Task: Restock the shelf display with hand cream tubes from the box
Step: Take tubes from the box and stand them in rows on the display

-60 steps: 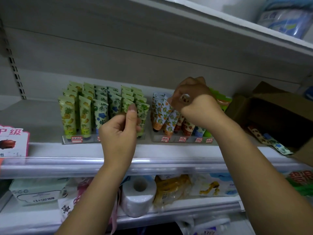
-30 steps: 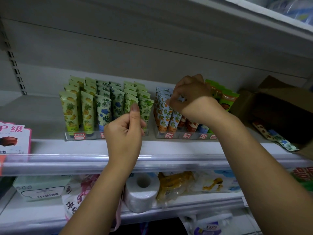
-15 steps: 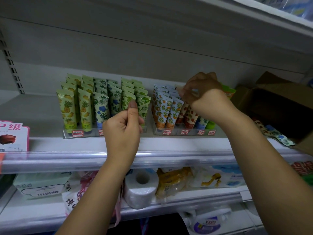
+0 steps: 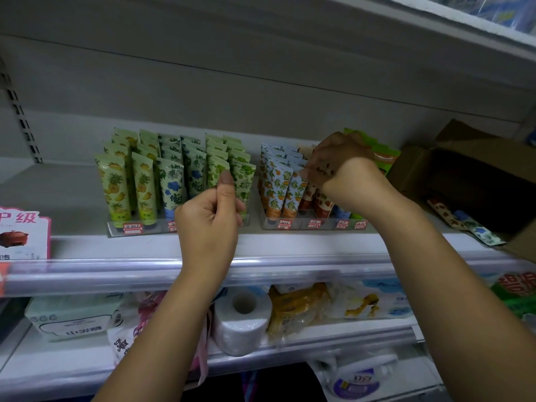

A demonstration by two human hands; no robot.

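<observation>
Mostly upright tubes (image 4: 143, 184), apparently cap-end down

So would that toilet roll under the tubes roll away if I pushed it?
Probably not: the toilet roll seems to stand on its flat end, hole up, so it would likely slide. Its shiny plastic wrap may feel slippery.

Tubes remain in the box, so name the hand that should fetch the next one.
Right, probably. The right hand works at the right tray, beside the cardboard box; the left hand pinches a green tube at the left tray, farther away.
</observation>
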